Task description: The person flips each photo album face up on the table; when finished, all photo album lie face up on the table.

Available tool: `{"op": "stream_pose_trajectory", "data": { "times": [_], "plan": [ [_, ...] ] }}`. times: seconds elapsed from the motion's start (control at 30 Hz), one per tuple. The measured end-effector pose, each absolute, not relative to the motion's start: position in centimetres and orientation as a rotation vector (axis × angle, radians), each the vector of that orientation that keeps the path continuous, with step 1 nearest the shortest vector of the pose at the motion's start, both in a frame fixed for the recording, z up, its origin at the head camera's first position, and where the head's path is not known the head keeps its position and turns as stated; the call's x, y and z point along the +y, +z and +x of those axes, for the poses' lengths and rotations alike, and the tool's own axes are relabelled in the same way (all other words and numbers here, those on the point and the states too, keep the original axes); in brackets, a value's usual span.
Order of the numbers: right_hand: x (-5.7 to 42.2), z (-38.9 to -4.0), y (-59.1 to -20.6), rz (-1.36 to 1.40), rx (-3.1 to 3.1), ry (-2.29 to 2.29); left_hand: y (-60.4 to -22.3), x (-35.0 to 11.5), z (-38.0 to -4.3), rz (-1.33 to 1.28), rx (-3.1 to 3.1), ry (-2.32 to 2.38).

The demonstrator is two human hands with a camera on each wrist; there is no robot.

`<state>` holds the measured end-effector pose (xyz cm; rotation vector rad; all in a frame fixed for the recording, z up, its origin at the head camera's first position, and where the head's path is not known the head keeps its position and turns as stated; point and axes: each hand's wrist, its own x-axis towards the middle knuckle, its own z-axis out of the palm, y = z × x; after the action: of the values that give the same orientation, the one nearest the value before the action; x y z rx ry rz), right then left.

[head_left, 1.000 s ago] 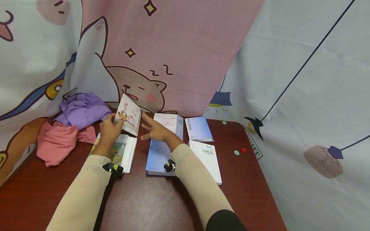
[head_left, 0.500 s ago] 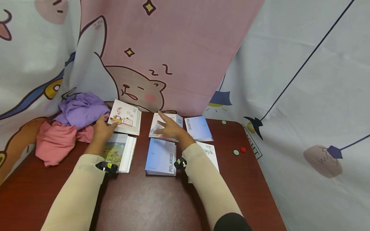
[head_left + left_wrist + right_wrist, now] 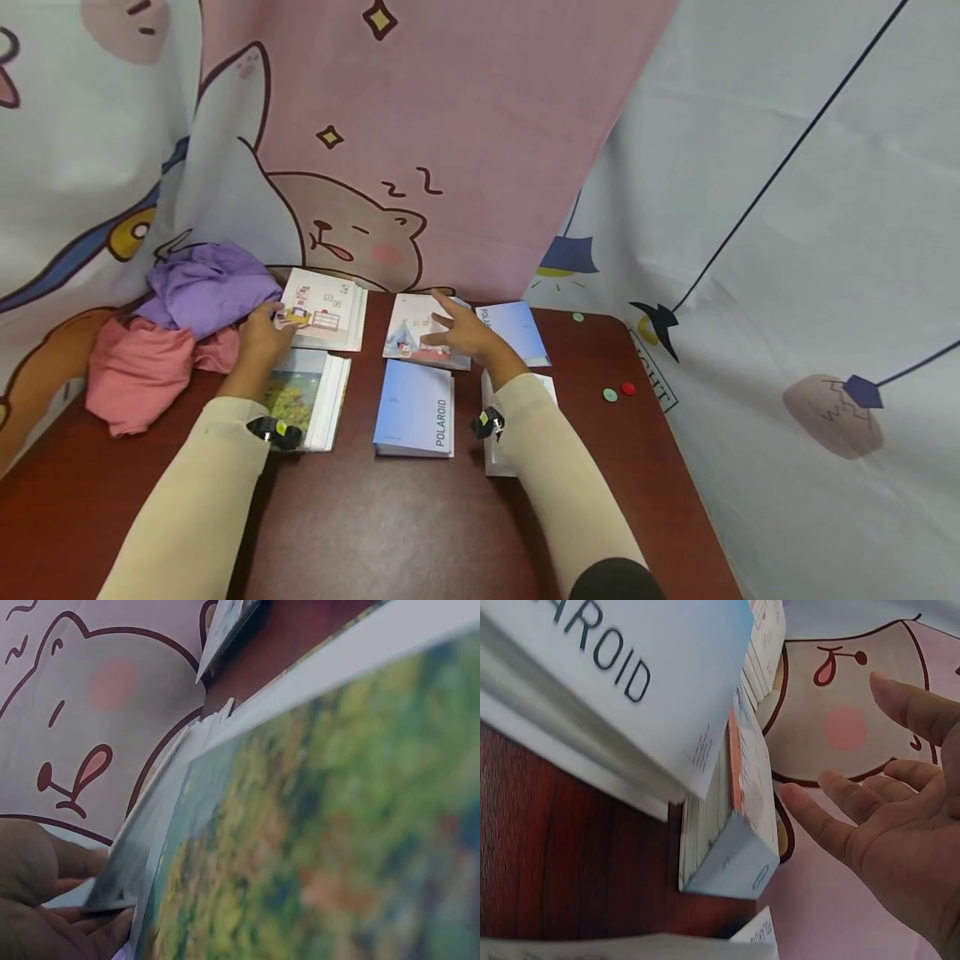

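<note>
My left hand (image 3: 262, 342) pinches the left edge of a white illustrated photo album (image 3: 321, 310), which lies nearly flat at the back of the table. In the left wrist view, the thumb and fingers close on that album's corner (image 3: 120, 877). Just in front of it is an album with a landscape cover (image 3: 292, 400), partly hidden by my left wrist. With fingers spread, my right hand (image 3: 472, 333) hovers over a second white album (image 3: 408, 333) with a tent drawing. The right wrist view shows this hand (image 3: 907, 817) apart from the albums, holding nothing.
A blue POLAROID album (image 3: 412, 408) lies in the middle, with another blue one (image 3: 521, 329) at the back right. My right sleeve partly covers a white album (image 3: 498, 450). Purple cloth (image 3: 213, 287) and pink cloth (image 3: 138, 367) lie left; green (image 3: 610, 395) and red discs (image 3: 627, 388) right.
The white illustrated album, earlier raised and tilted in my left hand, has come down flat behind the landscape album. My right hand has moved right, from beside it to above the tent album.
</note>
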<state>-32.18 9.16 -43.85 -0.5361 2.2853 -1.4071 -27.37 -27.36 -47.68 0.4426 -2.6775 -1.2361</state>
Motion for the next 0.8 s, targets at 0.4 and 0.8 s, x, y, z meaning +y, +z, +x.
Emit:
{"op": "stream_pose_trajectory", "data": {
  "times": [0.4,0.8],
  "plan": [
    [11.0,-32.2,-43.7,-0.539,2.368,-1.320,-47.7,-27.1,-27.3,0.341,-2.708,-1.087],
    [13.1,-33.0,-44.5,-0.471,2.429,-1.246,-46.6,-22.5,-27.1,0.094,-2.747,-0.956]
  ]
}}
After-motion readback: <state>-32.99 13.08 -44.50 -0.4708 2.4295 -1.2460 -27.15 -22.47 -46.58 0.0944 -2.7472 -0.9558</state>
